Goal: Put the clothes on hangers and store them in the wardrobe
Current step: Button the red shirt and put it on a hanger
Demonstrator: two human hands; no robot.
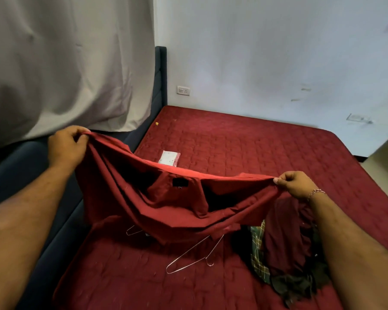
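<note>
Both forearms reached out from the bottom of the head view, over a red quilted bed [278, 153]. Left hand [65, 148] pinched one shoulder of a red shirt [166, 204] with curled fingers, and the right hand [297, 184] pinched the other, so the shirt hung stretched between them above the mattress. Under it lay wire hangers [188, 256] on the quilt. A pile of clothes [280, 253], one green plaid, sat just beside the right forearm. Farther back lay a small plastic packet [169, 158], with a pale curtain [65, 63] at the left.
</note>
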